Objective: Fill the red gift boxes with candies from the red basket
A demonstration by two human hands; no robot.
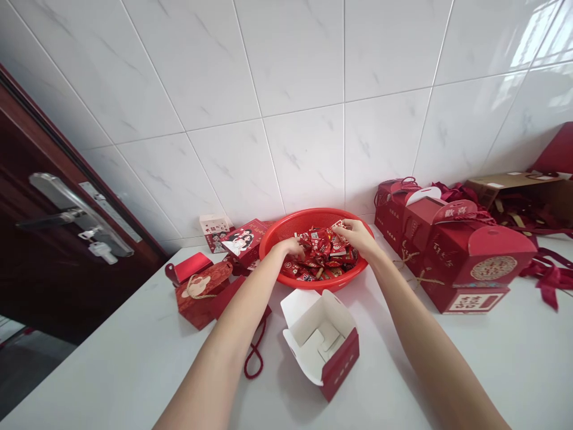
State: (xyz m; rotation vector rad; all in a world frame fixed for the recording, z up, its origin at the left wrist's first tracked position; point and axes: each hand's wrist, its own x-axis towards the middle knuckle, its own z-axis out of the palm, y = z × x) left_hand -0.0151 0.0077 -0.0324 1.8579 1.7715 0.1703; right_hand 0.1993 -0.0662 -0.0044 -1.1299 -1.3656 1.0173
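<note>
Forearms [224,352] stretch forward over the white table [111,370], with an open box [342,362], red outside and white within, between them. A dark red cord loop [253,375] lies left of that box. Just beyond the box sits a red basket [333,282] of wrapped packets [320,243], under both hands. The left hand [290,246] dips into the left of the pile, its fingertips hidden, so I cannot tell whether it grips anything. The right hand [356,235], at the pile's right, has thumb and fingers narrowed at a red-and-white packet [341,225]; a firm hold cannot be told. Smaller gift boxes [197,304] stand left of the basket, larger red boxes [447,263] right of it, before a white tiled wall [304,143].
</note>
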